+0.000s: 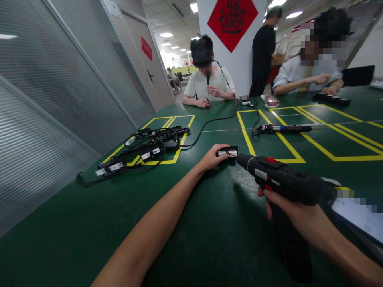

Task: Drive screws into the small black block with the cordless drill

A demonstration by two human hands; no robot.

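Observation:
My right hand (285, 207) is wrapped round the grip of a black cordless drill (284, 175) with red buttons. The drill points left, its thin bit reaching the front of a small black block with a white face (232, 153). Whether the bit tip touches the block or sits in it, I cannot tell. My left hand (216, 156) has its fingers closed on the left side of that block, steadying it on the green table (191, 227). The fingers hide part of its white face.
Black devices with white labels and cables (149, 153) lie at the left. An electric screwdriver (284, 128) rests at the right among yellow tape outlines (247, 135). A phone-like screen (359, 219) is beside my right forearm. Two people in headsets sit opposite; another person stands behind.

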